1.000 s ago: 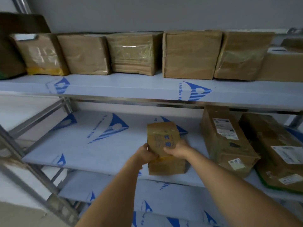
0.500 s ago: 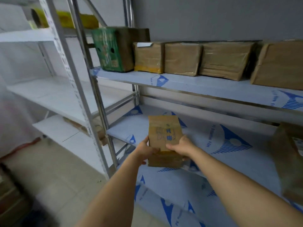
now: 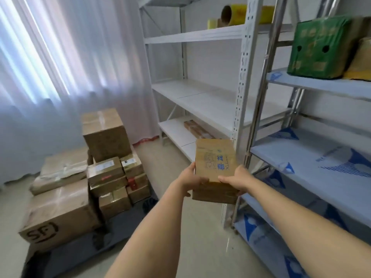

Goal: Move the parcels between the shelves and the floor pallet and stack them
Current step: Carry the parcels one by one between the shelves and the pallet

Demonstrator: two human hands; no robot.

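Note:
I hold a small brown parcel with blue print (image 3: 215, 163) in mid-air in front of me, off the shelves. My left hand (image 3: 189, 180) grips its left side and my right hand (image 3: 235, 180) grips its right side. To the lower left a dark floor pallet (image 3: 80, 255) carries a stack of brown parcels: a large box marked SF (image 3: 58, 217), a flat wide one (image 3: 60, 171), a tall one on top (image 3: 105, 134) and several small ones (image 3: 120, 183).
A metal shelf unit (image 3: 321, 163) with blue-printed film stands at right, holding a green box (image 3: 319, 47). A white shelf unit (image 3: 210, 101) stands behind, with tape rolls (image 3: 230, 14) on top. White curtains (image 3: 70, 67) hang at left. Bare floor lies between me and the pallet.
Both hands lifted the small parcel off the middle shelf and carried it leftward. My view swung left from the shelves to the pallet with stacked parcels.

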